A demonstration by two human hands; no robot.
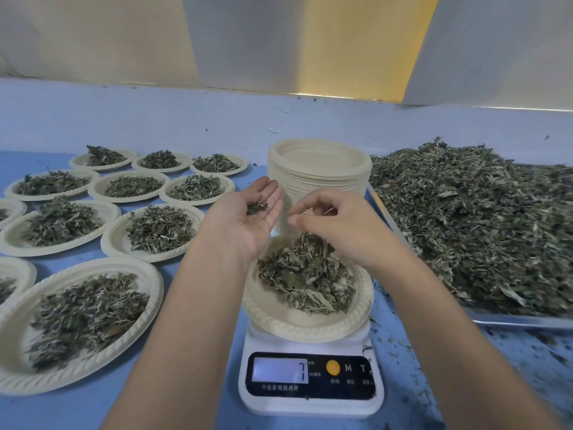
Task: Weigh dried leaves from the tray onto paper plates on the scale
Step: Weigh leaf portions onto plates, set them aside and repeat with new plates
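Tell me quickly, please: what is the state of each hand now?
Left hand: open, palm up, a few dried leaves lying on it.
Right hand: fingers curled over the plate on the scale; whether they pinch leaves cannot be told.

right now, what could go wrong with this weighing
The left hand reaches across the rim of the plate on the scale; its wrist brushing the rim could skew the reading. The few leaves on that open palm could slip off beside the plate. The right hand works close to the plate stack and might nudge it.
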